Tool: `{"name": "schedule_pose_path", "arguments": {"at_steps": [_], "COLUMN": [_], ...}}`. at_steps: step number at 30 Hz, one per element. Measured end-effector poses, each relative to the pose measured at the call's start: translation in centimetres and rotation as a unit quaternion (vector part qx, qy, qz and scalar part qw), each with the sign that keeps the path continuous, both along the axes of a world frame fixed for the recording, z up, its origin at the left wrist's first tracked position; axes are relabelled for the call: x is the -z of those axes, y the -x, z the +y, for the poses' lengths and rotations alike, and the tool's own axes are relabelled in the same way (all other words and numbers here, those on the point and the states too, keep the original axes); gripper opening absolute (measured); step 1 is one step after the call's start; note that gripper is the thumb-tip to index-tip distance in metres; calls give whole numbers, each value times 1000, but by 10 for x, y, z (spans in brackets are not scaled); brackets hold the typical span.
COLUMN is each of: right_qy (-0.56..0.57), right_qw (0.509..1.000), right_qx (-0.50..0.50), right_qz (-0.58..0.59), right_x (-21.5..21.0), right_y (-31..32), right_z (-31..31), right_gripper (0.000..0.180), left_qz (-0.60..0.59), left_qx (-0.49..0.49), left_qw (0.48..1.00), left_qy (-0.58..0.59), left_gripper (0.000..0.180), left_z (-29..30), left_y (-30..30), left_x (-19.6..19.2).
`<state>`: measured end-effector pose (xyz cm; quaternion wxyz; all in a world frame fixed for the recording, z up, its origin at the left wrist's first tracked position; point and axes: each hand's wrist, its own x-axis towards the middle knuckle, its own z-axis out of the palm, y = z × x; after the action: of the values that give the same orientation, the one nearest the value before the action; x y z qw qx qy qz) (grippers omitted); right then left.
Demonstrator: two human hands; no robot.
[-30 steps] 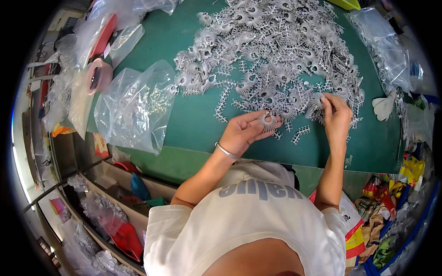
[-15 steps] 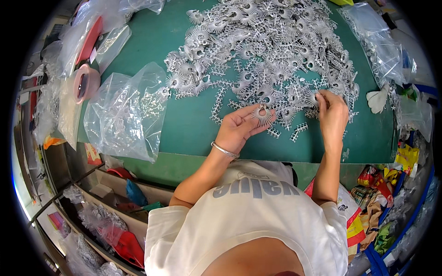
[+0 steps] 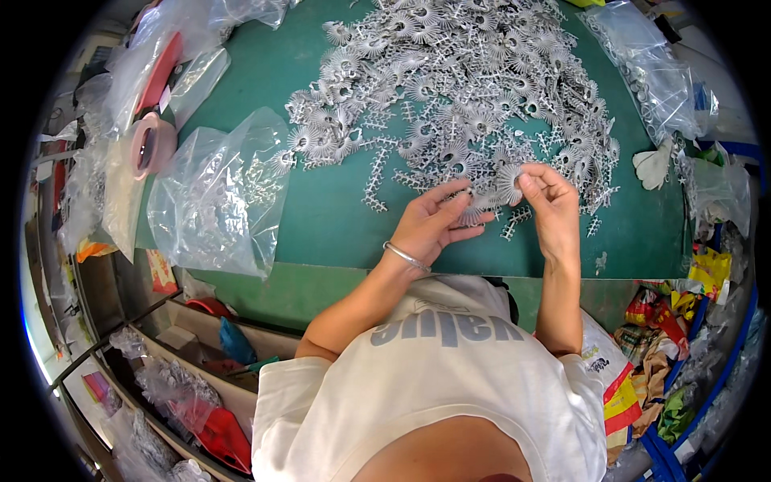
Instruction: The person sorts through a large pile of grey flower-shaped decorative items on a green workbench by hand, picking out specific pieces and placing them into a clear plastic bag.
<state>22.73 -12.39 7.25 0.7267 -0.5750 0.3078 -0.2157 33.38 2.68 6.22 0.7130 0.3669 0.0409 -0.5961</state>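
The right hand (image 3: pixel 550 205) pinches a round, finned grey metal piece (image 3: pixel 509 183) between thumb and fingertips, just above the green table (image 3: pixel 321 217). The left hand (image 3: pixel 434 222), a silver bangle (image 3: pixel 406 257) on its wrist, lies beside it with fingers spread over what seems to be another finned piece (image 3: pixel 474 214), mostly hidden. Both hands sit at the near edge of a large heap of finned discs and comb-like strips (image 3: pixel 466 88). A clear plastic bag (image 3: pixel 217 197) partly filled with pieces lies well to the left, with a pink tape roll (image 3: pixel 151 145) beyond it.
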Motion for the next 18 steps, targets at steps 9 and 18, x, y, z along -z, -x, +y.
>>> {"name": "schedule_pose_path", "arguments": {"at_steps": [9,18], "right_qy": [160,62], "right_qw": [984,992], "right_qx": [70,59], "right_qz": [-18,-94], "right_x": [-7,-18], "right_y": [9,8], "right_z": [28,37], "right_gripper": [11,14], "left_qz": [-114,-97], "left_qx": [-35,-52], "left_qw": [993,994], "left_qy": [-11,27], "left_gripper": [32,28], "left_z": [0,12], "left_y": [8,6], "left_x": [-9,-30]}}
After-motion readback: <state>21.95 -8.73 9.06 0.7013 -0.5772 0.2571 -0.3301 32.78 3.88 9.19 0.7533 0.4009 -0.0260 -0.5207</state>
